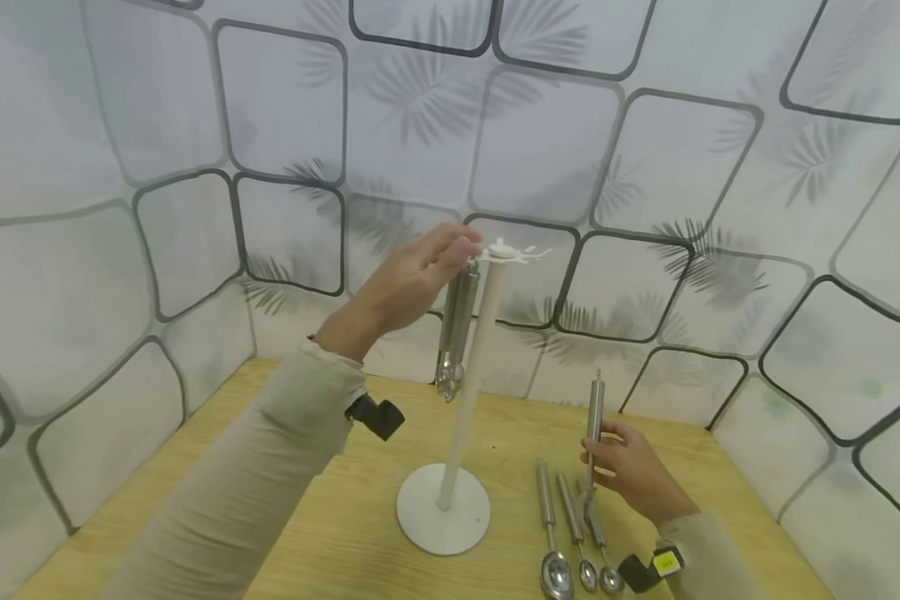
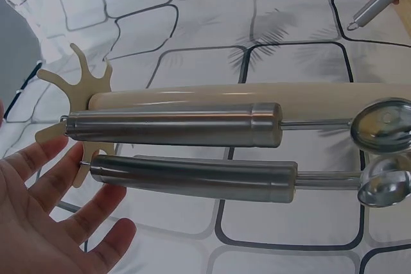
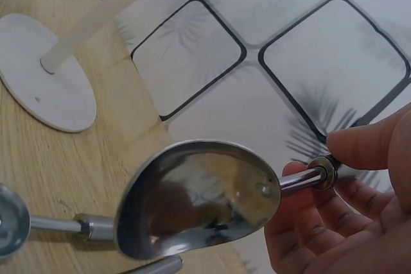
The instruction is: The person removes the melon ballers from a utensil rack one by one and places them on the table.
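Observation:
A steel scoop (image 3: 199, 200) with a deep oval bowl is in my right hand (image 1: 633, 471). Thumb and fingers pinch its handle (image 1: 596, 408), which points up, bowl down, over the right side of the table. My left hand (image 1: 416, 279) is at the top of a white hook stand (image 1: 471, 392), its fingers spread. In the left wrist view, fingertips touch the hook plate (image 2: 78, 91) and the top of a hanging handle. Two steel scoops with small round bowls, one higher (image 2: 173, 125) and one lower (image 2: 192, 179), hang there side by side.
Several steel utensils lie on the wooden table (image 1: 345, 533) right of the stand's round base (image 1: 444, 525), among them a larger scoop (image 1: 557, 573) and a small-bowled one (image 1: 587, 575). A patterned curtain (image 1: 412, 108) encloses the table at the back and sides.

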Available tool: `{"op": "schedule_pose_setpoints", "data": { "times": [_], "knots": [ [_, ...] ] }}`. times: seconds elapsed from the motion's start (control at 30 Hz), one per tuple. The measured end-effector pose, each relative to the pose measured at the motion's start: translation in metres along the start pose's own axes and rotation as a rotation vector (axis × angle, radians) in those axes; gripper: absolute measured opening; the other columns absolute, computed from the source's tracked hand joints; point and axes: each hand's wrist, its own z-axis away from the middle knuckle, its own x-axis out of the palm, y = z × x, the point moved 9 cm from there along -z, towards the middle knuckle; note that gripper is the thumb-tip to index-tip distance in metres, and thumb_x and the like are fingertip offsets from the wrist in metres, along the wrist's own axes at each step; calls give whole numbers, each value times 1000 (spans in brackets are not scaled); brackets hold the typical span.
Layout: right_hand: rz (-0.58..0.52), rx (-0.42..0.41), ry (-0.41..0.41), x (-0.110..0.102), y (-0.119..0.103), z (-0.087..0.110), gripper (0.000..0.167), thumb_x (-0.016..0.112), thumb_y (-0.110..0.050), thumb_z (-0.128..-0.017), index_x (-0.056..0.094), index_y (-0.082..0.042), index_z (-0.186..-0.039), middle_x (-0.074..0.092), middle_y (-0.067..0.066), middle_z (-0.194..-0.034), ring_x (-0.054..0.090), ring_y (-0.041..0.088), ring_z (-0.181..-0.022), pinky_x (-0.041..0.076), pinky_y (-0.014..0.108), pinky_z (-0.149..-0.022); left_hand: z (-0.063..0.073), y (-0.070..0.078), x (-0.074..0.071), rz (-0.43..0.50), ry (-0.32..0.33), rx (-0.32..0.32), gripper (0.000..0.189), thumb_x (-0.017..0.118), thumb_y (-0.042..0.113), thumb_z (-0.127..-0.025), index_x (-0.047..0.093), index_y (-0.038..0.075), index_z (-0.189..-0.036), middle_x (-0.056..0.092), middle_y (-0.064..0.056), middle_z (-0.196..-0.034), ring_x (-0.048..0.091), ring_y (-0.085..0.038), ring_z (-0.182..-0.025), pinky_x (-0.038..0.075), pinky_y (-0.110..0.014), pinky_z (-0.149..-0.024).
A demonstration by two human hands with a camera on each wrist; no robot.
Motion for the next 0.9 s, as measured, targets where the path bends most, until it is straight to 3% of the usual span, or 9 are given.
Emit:
{"op": "schedule_pose_setpoints", "data": {
  "times": [0.37, 0.9],
  "knots": [
    [-1, 80, -70, -22, 35, 17, 67, 55, -13, -99, 12, 13, -143, 57, 8, -107, 57, 22, -99, 48, 47, -92, 1, 2, -1, -7, 3, 8, 43, 30, 37, -105, 47, 15, -139, 56, -5, -135, 49, -26, -124, 38, -50, -101],
    [132, 133, -86, -54, 83, 31, 64, 57, -12, -97, 20, 24, -135, 60, 14, -102, 60, 23, -92, 52, 43, -86, 0, 1, 1, -18, -2, 8, 44, 30, 37, -105, 48, 15, -139, 55, -5, -135, 49, -26, -124, 38, -51, -101]
  ]
}}
